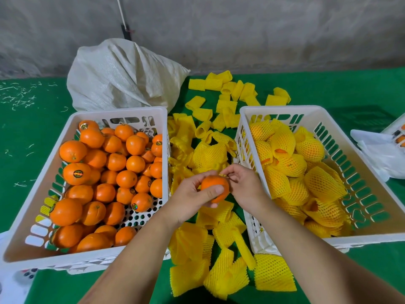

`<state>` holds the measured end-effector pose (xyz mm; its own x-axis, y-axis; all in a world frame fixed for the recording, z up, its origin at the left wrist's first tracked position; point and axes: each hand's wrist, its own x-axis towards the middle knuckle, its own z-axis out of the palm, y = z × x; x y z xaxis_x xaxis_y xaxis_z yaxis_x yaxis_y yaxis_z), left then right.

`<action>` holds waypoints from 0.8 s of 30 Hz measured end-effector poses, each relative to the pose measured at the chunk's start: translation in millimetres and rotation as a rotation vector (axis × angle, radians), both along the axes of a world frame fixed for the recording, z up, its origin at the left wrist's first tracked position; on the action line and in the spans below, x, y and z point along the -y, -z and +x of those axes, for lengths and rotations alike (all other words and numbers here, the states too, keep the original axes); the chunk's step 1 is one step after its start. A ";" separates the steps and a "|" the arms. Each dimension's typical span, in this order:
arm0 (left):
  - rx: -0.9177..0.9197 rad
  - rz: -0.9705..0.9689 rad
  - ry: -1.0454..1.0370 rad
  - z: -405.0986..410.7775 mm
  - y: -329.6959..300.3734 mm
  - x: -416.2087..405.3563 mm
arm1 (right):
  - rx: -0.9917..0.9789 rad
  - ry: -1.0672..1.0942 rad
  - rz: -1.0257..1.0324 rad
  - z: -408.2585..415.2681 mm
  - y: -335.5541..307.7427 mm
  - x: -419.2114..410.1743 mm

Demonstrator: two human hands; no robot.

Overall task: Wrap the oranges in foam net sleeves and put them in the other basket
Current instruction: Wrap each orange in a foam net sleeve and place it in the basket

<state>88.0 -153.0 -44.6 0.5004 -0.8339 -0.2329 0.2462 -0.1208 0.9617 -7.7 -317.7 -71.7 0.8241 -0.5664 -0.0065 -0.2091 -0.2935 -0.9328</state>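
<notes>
You were at the wrapping step: your left hand (192, 194) gripped one bare round orange (214, 188) above the loose yellow foam net sleeves (197, 242) on the green table (28, 137), between both white plastic baskets. Your right hand (245, 185) pinched something small beside the fruit; I could not tell what. Next, I think, you needed one sleeve opened.

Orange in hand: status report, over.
Left hand grips a bare orange. Right hand pinches at its far side, grip unclear. No sleeve on it yet. Loose sleeves between baskets; nothing blocking the right basket.
</notes>
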 end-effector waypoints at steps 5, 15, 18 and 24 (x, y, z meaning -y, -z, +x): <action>0.029 0.004 -0.212 3.1 8.2 5.0 | 0.125 0.066 0.100 -2.6 -12.1 -0.7; -0.319 -0.058 -0.144 7.5 10.3 7.6 | 0.228 0.026 0.115 -8.5 -23.7 -30.7; -0.343 -0.117 -0.102 6.8 10.4 6.3 | 0.152 -0.007 -0.011 -4.1 -27.4 -26.2; -0.379 -0.175 -0.151 8.1 4.7 4.6 | 0.193 0.046 -0.443 -9.4 -33.2 -21.4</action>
